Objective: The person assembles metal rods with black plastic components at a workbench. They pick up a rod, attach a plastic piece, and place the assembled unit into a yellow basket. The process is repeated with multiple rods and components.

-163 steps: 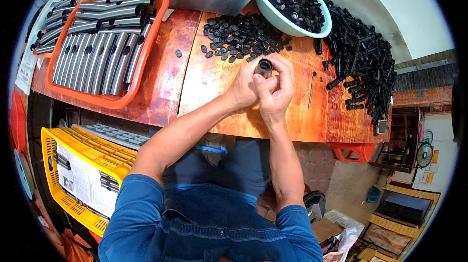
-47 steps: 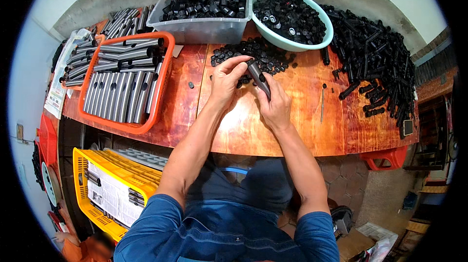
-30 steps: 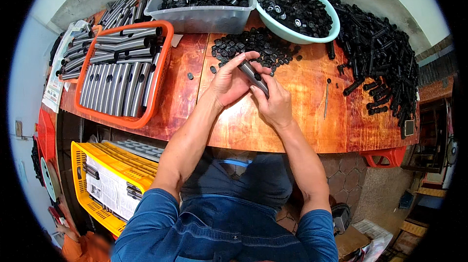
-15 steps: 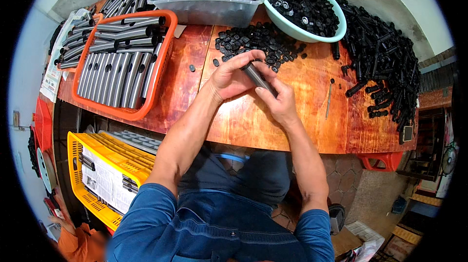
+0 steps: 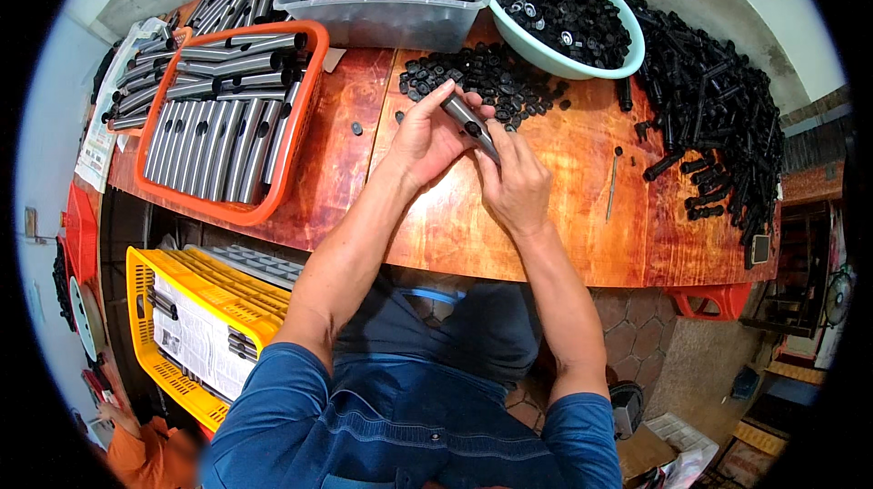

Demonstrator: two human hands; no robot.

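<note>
A short grey metal tube [image 5: 462,113] with a dark oval hole in its side is held between both hands above the middle of the table. My left hand [image 5: 431,139] cups its upper part, fingers behind it and thumb up near the top end. My right hand [image 5: 520,178] closes on the lower end with thumb and fingers. Just beyond the hands lies a loose pile of small black caps [image 5: 491,75]. A few single caps [image 5: 356,129] lie to the left of it.
An orange basket [image 5: 309,125] of similar tubes stands at left. At the back are a clear bin [image 5: 382,20] and a pale green basin [image 5: 555,66], both full of black parts. Black fittings [image 5: 709,107] heap at right, near a thin rod [image 5: 613,184]. A yellow crate [image 5: 145,307] sits lower left.
The tube has been turned, so its side hole now faces up. My right hand has rolled over and shifted its fingers along the lower end.
</note>
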